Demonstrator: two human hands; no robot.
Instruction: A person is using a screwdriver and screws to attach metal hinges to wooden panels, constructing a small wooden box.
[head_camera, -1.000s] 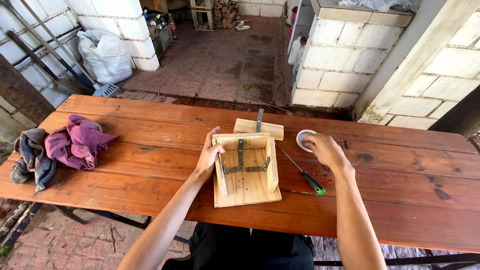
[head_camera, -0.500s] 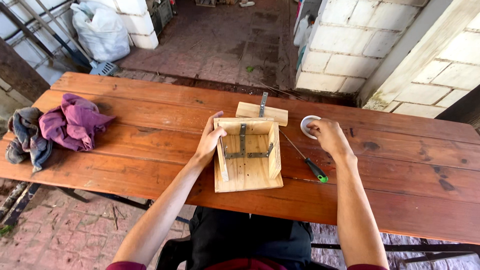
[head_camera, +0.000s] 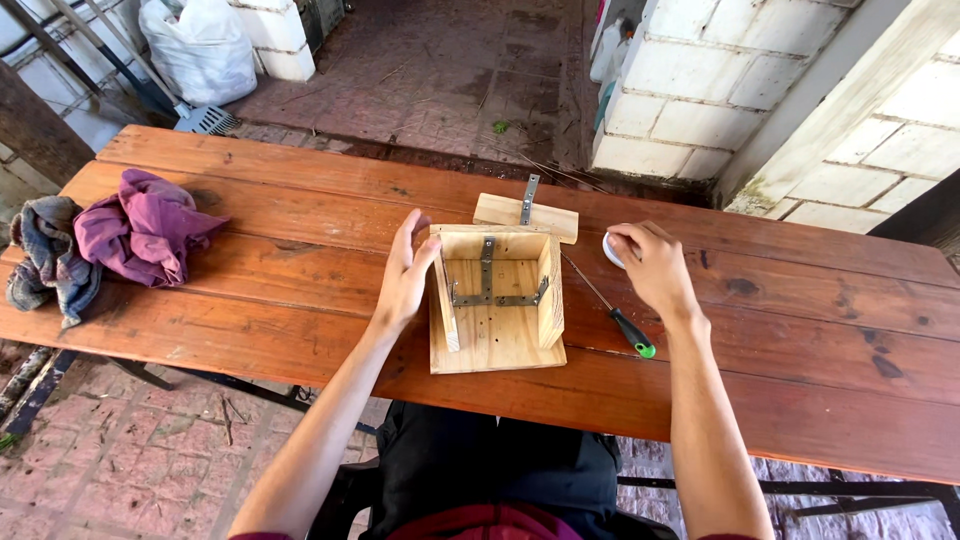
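- The left hand (head_camera: 405, 275) lies flat and open against the left wall of a small open-topped wooden box (head_camera: 495, 300), fingers stretched along the board and bracing it rather than gripping.
- The box sits near the front edge of the reddish plank table (head_camera: 800, 330), straight ahead of the person; dark metal brackets (head_camera: 490, 290) cross its floor and run up its back wall.
- The right hand (head_camera: 655, 265) is curled over a small white round container (head_camera: 612, 250) just right of the box, fingertips bunched down at it. Whether they already pinch anything cannot be told, as the hand hides the contents.
- A screwdriver (head_camera: 605, 305) with a black-and-green handle lies on the table between the box and the right wrist, tip pointing away from the person.
- Behind the box rests a loose wooden offcut (head_camera: 525, 215) with a metal strip (head_camera: 528, 198) across it (possibly another bracket).
- Doing it well, as I judge it: keep the left palm pressed so the box cannot slide, lift one small piece cleanly from the container, and keep the screwdriver within easy reach.
- Crumpled purple and grey cloths (head_camera: 120, 235) lie well apart at the table's left end.
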